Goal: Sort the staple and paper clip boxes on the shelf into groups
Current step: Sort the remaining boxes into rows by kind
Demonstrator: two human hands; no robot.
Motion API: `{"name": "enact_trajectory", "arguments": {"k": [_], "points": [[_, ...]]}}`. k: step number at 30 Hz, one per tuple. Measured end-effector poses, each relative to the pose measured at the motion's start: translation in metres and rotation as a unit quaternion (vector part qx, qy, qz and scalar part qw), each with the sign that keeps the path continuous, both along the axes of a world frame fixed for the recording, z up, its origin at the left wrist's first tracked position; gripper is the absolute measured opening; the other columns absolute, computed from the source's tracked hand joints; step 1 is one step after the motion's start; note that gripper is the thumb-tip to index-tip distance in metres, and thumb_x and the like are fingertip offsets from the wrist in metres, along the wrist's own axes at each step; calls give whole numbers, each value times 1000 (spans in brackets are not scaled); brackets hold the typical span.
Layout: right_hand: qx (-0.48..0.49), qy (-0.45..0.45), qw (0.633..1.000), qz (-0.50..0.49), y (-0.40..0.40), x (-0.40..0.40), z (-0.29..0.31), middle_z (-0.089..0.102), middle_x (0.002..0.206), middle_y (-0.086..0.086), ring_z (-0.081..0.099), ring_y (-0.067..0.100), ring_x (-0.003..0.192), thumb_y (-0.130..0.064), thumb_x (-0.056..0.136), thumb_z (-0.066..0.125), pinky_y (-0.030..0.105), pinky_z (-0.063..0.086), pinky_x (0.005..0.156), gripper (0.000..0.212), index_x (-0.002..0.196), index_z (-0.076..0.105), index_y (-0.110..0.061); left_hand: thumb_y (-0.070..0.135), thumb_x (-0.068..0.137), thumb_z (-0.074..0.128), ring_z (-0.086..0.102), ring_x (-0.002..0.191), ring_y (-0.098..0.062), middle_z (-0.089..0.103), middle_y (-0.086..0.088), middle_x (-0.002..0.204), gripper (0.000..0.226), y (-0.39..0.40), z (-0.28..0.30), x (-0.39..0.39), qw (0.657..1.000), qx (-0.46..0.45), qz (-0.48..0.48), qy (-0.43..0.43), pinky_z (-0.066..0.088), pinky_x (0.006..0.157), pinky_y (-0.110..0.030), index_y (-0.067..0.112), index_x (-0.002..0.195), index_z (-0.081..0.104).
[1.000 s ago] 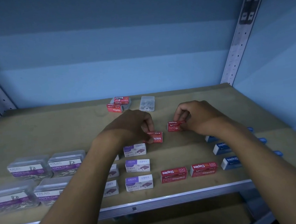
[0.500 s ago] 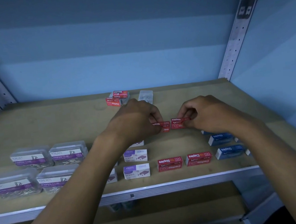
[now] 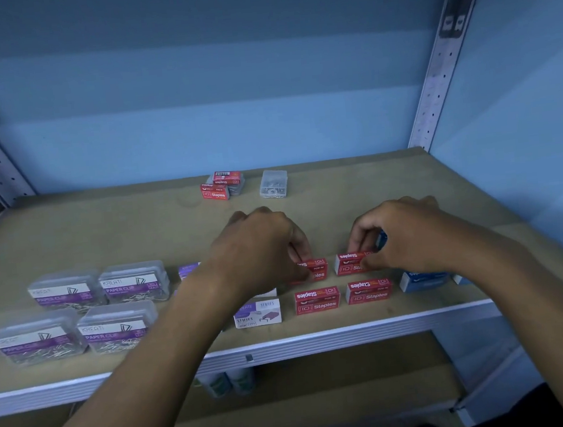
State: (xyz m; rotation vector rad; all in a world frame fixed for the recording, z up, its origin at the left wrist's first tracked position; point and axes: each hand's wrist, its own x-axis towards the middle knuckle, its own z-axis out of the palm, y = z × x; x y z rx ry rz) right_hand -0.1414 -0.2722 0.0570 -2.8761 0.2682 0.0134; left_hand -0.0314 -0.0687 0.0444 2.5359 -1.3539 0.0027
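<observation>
My left hand pinches a red staple box and my right hand pinches another red staple box; both boxes sit on the wooden shelf, just behind two red staple boxes in the front row. White-and-purple staple boxes lie under my left forearm, partly hidden. Clear paper clip boxes are grouped at the front left. Blue boxes lie under my right wrist.
At the back of the shelf a small pile of red staple boxes lies on a clear case beside another clear plastic box. Perforated metal uprights stand at both sides. The white front rail edges the shelf.
Both hands have brought their red boxes toward me and down onto the shelf, right behind the front row of red boxes. The camera has tilted, shifting the scene.
</observation>
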Motion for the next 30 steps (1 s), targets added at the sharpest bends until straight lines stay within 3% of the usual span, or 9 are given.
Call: {"name": "enact_trajectory", "arguments": {"k": [6, 10, 14, 20, 23, 30], "points": [[-4, 2, 1000, -2, 3, 1, -2, 72, 82, -25, 61, -6, 85, -39, 82, 79, 34, 21, 83, 9, 89, 73, -39, 50, 76, 75, 58, 99, -7, 72, 19, 95, 25, -3, -5, -1, 1000, 6, -4, -17, 46, 97, -40, 36, 98, 75], [10, 9, 1000, 3, 1, 1, -2, 72, 88, -25, 61, -8, 87, -42, 81, 80, 20, 22, 72, 15, 93, 73, -39, 49, 76, 76, 59, 98, -7, 72, 20, 94, 26, -1, -8, 2, 1000, 2, -9, 5, 49, 94, -38, 36, 98, 75], [-6, -38, 999, -1, 1, 6, -1, 67, 97, -32, 57, -5, 100, -60, 81, 69, 35, 23, 94, 24, 99, 70, -44, 60, 74, 70, 60, 95, -2, 71, 23, 91, 33, 4, -5, 8, 999, -33, 8, 36, 51, 90, -35, 37, 97, 73], [9, -82, 997, 7, 15, 31, -3, 66, 110, -30, 54, 0, 111, -47, 90, 63, 38, 28, 102, 13, 101, 69, -45, 61, 76, 70, 58, 88, 2, 66, 21, 104, 38, 27, 1, 30, 991, -68, 102, 50, 48, 78, -21, 35, 104, 70], [32, -81, 996, 0, 23, 49, -9, 66, 112, -26, 56, 3, 112, -44, 89, 64, 39, 33, 108, 14, 102, 68, -43, 51, 73, 79, 56, 98, -1, 64, 20, 114, 43, 43, 3, 49, 983, -71, 146, 87, 41, 82, -20, 35, 112, 67], [58, -128, 990, 9, 34, 123, -10, 70, 107, -14, 65, 13, 104, -41, 76, 65, 42, 51, 97, 30, 106, 69, -37, 38, 67, 87, 56, 92, -8, 68, 6, 115, 54, 64, 6, 123, 974, -123, 189, 33, 44, 82, -25, 24, 116, 68]]}}
